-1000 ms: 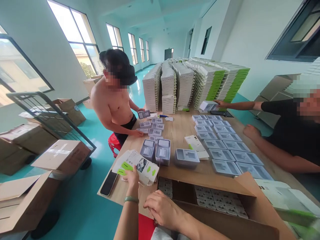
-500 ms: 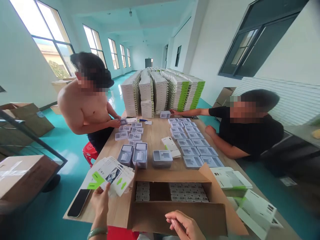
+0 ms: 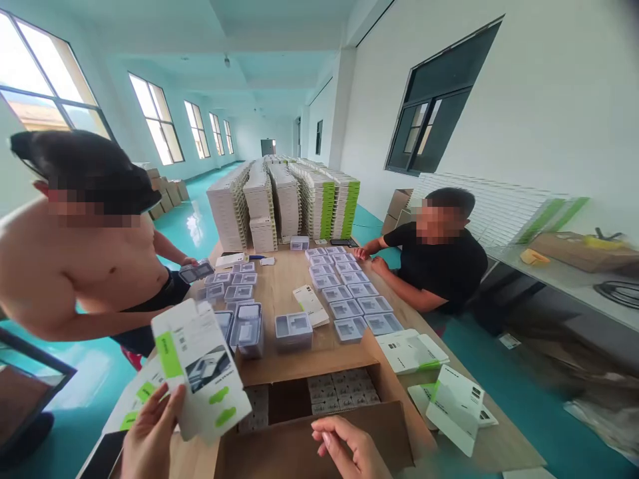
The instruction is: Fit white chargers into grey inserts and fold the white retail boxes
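Observation:
My left hand [image 3: 154, 426] pinches a flattened printed box [image 3: 200, 372], white with green patches and a picture of a device, and holds it up at the left of the table. Beneath it lie more flat printed boxes [image 3: 142, 396], partly covered. My right hand [image 3: 349, 447] is loosely closed with thumb and fingertips together, and nothing shows in it. It hovers over the near flap of an open brown carton [image 3: 319, 436]. Inside the carton stand rows of small white packs [image 3: 344, 389], with a gap between the groups.
Filled plastic trays [image 3: 362, 305] run along the right of the table, others [image 3: 239, 293] along the left. More white-green boxes [image 3: 456, 406] lie at right. Tall box stacks [image 3: 279, 199] stand beyond. A co-worker at left holds a tray [image 3: 196, 271]; another sits at right.
My left hand has lifted a flat box from the pile and brought it up nearer. The view has shifted; the right co-worker's outstretched arm has drawn back. My right hand keeps its pose.

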Available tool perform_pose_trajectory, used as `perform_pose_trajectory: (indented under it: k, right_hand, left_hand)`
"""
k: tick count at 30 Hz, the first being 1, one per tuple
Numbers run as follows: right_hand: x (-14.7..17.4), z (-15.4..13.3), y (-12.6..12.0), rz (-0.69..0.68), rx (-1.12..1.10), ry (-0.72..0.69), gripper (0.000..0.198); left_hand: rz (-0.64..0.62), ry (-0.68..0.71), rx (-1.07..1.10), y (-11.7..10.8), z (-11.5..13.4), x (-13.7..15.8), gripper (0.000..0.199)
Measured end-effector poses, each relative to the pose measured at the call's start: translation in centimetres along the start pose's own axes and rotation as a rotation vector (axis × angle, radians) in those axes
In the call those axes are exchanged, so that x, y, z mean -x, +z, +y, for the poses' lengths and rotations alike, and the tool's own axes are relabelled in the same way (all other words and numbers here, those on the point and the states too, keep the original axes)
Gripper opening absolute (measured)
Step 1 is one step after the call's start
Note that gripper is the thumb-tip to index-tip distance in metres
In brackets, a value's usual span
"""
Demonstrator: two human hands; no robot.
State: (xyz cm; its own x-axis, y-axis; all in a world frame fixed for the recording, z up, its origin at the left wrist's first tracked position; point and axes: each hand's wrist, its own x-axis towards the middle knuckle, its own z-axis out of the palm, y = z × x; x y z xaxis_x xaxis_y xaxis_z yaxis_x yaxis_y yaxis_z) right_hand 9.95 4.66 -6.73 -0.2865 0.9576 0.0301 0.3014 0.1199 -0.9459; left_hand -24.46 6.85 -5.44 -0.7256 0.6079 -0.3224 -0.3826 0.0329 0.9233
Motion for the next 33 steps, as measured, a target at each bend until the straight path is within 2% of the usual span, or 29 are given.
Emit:
perform_pose_trajectory:
  k: [3, 5, 8, 11, 14, 18, 23, 27, 29, 30, 33]
  right_hand:
    - [-1.1, -2.5, -1.2, 0.157, 0.059, -0.083, 0.038]
    - [-1.7, -4.5, -1.9, 0.286, 0.175, -0.205, 0.034]
    - [-2.4, -7.3, -2.9, 0.425, 0.412, -0.415, 0.034]
    - [-3.1, -9.5, -3.9, 0.466, 0.598, -0.484, 0.038]
    - [-3.7, -10.6, -4.6, 0.495, 0.713, -0.425, 0.037]
    - [-4.0, -10.7, -4.9, 0.515, 0.734, -0.264, 0.016]
    - [-3.6, -11.1, -4.1, 0.406, 0.636, -0.19, 0.017]
    - [-4.1, -11.2, -2.7, 0.278, 0.544, -0.13, 0.012]
    - [-4.6, -10.9, -1.8, 0.236, 0.495, -0.063, 0.014]
    - [-4.7, -10.7, -1.3, 0.248, 0.462, -0.043, 0.015]
    - [-5.0, -10.2, 0.0, 0.394, 0.385, -0.06, 0.023]
  left_hand:
    - [-0.238, -0.095, -0.029, 4.3, -0.2, 4.7, 0.056]
    - [-0.308, -0.082, -0.043, 6.5, -0.9, 7.2, 0.067]
    - [-0.447, -0.061, -0.076, 8.3, -1.9, 9.6, 0.07]
    - [-0.515, -0.008, -0.129, 9.1, -2.5, 11.1, 0.065]
    - [-0.536, 0.079, -0.219, 9.4, -2.7, 11.9, 0.059]
    - [-0.543, 0.197, -0.388, 9.3, -2.8, 11.4, 0.055]
    - [-0.702, 0.393, -0.495, 8.4, -3.0, 9.4, 0.049]
    - [-0.641, 0.489, -0.412, 7.8, -3.6, 9.9, 0.045]
    - [-0.614, 0.491, -0.348, 7.7, -4.2, 10.6, 0.052]
    - [-0.607, 0.492, -0.325, 7.7, -4.5, 10.9, 0.062]
    - [-0.616, 0.514, -0.308, 7.9, -5.5, 11.6, 0.099]
